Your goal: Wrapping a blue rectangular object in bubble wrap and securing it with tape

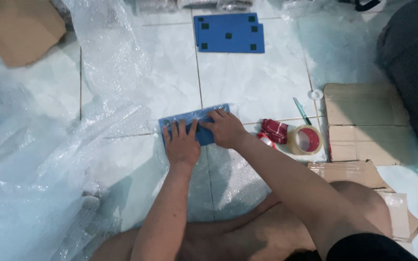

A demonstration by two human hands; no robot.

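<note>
Hands (204, 137) flat on blue panel (194, 123) — lengthwise left-right

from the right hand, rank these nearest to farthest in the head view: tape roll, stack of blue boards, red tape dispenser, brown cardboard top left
1. Red tape dispenser, just right of the right hand.
2. Tape roll, a bit further right, beside the dispenser.
3. Stack of blue boards, up ahead on the tiles.
4. Brown cardboard, far top left corner.
</note>
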